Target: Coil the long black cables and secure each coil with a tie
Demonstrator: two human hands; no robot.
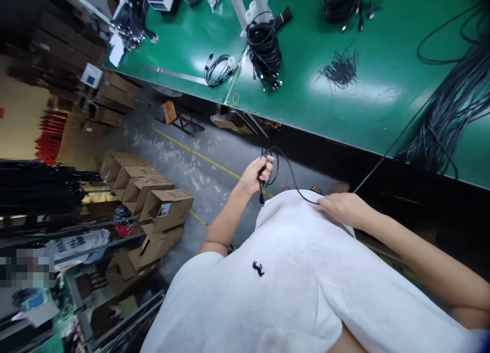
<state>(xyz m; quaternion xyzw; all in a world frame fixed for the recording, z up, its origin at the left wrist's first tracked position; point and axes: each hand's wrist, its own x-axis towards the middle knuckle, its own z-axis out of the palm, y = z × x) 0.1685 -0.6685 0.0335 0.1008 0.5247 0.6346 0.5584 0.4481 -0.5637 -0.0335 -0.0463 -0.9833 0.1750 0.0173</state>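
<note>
My left hand [257,175] is closed around a black cable [288,165] gathered in a small loop, its plug end hanging below the fist. From there the cable sags across to my right hand [342,209], whose fingers pinch it in front of the white shirt. Beyond the right hand the cable runs up to the table's edge, towards a large heap of loose black cables [451,108] at the right. Both hands are held in the air, off the green table [306,108].
A tied cable bundle [264,49] stands by a white post, with another bundle [340,3] farther right. Between them and the heap lies a pile of short black ties [340,69]. A coiled cable [219,71] rests left. Open cardboard boxes [168,210] line the floor.
</note>
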